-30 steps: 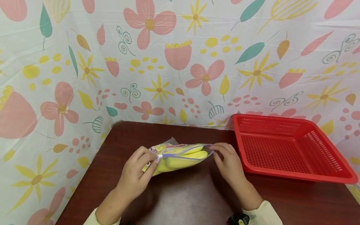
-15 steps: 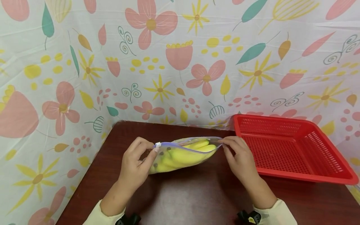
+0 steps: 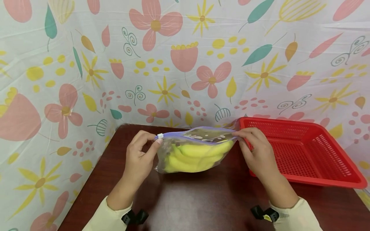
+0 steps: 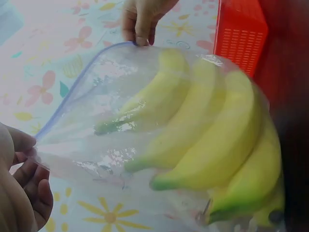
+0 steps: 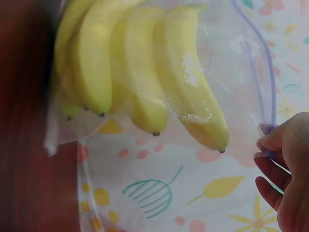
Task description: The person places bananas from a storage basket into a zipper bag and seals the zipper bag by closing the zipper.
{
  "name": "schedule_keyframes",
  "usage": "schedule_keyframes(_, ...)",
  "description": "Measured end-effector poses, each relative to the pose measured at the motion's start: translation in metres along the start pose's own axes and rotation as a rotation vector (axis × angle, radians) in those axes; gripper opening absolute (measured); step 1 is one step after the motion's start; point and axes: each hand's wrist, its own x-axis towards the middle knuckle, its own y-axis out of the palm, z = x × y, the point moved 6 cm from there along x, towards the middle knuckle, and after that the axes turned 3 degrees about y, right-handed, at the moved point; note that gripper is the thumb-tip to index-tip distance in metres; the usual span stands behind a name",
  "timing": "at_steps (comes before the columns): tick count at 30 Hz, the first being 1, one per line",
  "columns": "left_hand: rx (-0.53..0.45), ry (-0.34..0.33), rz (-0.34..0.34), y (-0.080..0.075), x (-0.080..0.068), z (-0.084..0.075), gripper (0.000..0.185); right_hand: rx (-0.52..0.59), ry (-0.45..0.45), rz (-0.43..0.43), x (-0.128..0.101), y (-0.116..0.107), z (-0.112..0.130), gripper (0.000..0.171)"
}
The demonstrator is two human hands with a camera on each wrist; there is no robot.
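Note:
A clear zip bag (image 3: pixel 170 141) with a purple zip edge hangs between both hands, its mouth gaping toward the right. Inside lie several yellow bananas (image 3: pixel 196 157), green at one end in the left wrist view (image 4: pixel 207 140). My left hand (image 3: pixel 140 157) pinches the bag's left top corner, right at the white slider (image 3: pixel 160 136). With thumb and fingers, my right hand (image 3: pixel 258 152) pinches the right top corner. In the right wrist view, the bananas (image 5: pixel 140 67) show through the plastic, dark tips downward.
A red perforated basket (image 3: pixel 306 179) stands on the brown table (image 3: pixel 196 199) at the right, just beyond the right hand. Floral cloth (image 3: pixel 185 80) covers the walls behind and to the left. Both wrists carry small black devices (image 3: pixel 134 217).
Both hands have lifted the bag's top edge upward and moved apart, the right one farther right. The bag has turned from lying flat to hanging with its side facing me.

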Motion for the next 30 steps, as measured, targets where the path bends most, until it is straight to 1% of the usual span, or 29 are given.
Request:
schedule_keyframes(6,-0.024,-0.014,-0.022,0.007,0.01,0.0,0.008,-0.01,0.018,-0.016,0.009,-0.013,0.003,0.031)
schedule_keyframes(9,-0.044,-0.015,-0.036,0.011,0.012,-0.001,0.007,-0.008,0.035,-0.039,0.012,-0.02,0.003,0.032)
schedule_keyframes(11,-0.051,-0.028,-0.031,0.014,0.012,0.0,0.006,-0.002,0.051,-0.049,0.012,-0.023,0.002,0.032)
schedule_keyframes(13,-0.045,-0.062,-0.003,0.018,0.012,0.003,0.007,0.007,0.074,-0.041,0.011,-0.023,0.0,0.031)
schedule_keyframes(17,-0.001,-0.149,0.077,0.024,0.008,0.012,0.012,0.012,0.104,0.016,0.006,-0.018,-0.005,0.03)
schedule_keyframes(20,0.016,-0.178,0.113,0.025,0.007,0.015,0.013,0.0,0.107,0.051,0.003,-0.014,-0.006,0.03)
schedule_keyframes(22,0.008,-0.167,0.114,0.025,0.006,0.015,0.012,-0.005,0.101,0.048,0.003,-0.015,-0.006,0.031)
schedule_keyframes(23,-0.006,-0.15,0.105,0.024,0.006,0.013,0.01,-0.002,0.096,0.036,0.003,-0.017,-0.005,0.032)
schedule_keyframes(27,-0.075,-0.07,0.05,0.022,0.007,0.004,0.006,0.033,0.084,-0.052,0.004,-0.028,-0.001,0.033)
schedule_keyframes(28,-0.084,-0.06,0.047,0.022,0.007,0.003,0.006,0.042,0.086,-0.066,0.004,-0.03,0.0,0.033)
schedule_keyframes(30,-0.072,-0.082,0.07,0.025,0.007,0.003,0.008,0.04,0.088,-0.046,0.005,-0.028,-0.001,0.033)
